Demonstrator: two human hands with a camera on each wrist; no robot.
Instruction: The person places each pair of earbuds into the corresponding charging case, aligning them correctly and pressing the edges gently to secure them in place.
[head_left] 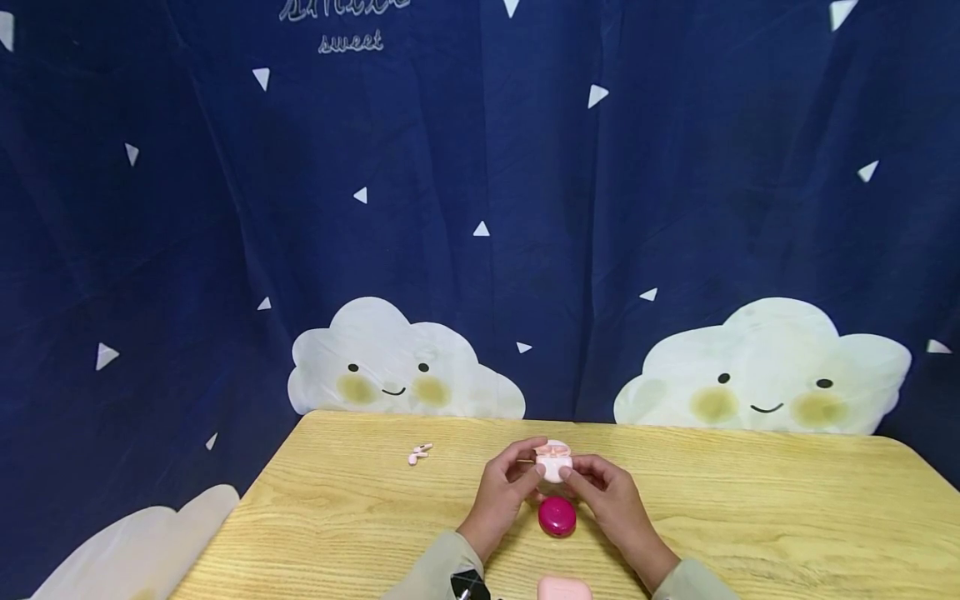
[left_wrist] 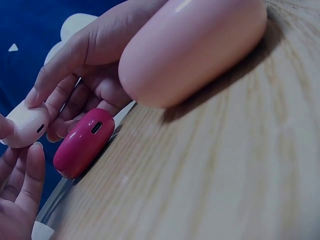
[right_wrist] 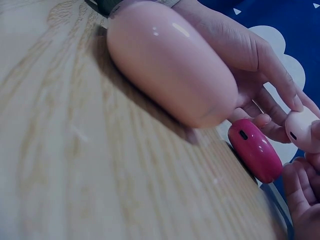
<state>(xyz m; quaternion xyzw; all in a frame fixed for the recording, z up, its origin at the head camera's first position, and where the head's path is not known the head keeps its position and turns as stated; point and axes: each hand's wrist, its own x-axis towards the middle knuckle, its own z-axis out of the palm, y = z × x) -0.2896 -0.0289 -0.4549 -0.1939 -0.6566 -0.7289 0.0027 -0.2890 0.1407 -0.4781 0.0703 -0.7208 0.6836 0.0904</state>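
Above the table both hands hold a white, rounded earbud case (head_left: 553, 471) between them, its lid raised and the pinkish inside facing up. My left hand (head_left: 506, 492) grips its left side, with the thumb on the front. On the other side my right hand (head_left: 613, 498) pinches it, thumb also in front. Both wrist views show the case's dark port slot. Just below the hands, a glossy magenta case (head_left: 557, 517) rests on the table, port visible in the left wrist view. Nearer the body lies a pale pink case (head_left: 564, 588), large in both wrist views.
Two white earbuds (head_left: 420, 453) lie on the wooden table (head_left: 337, 517), to the left of the hands. Behind the table's far edge hangs a dark blue curtain (head_left: 420, 208) with clouds and small white triangles.
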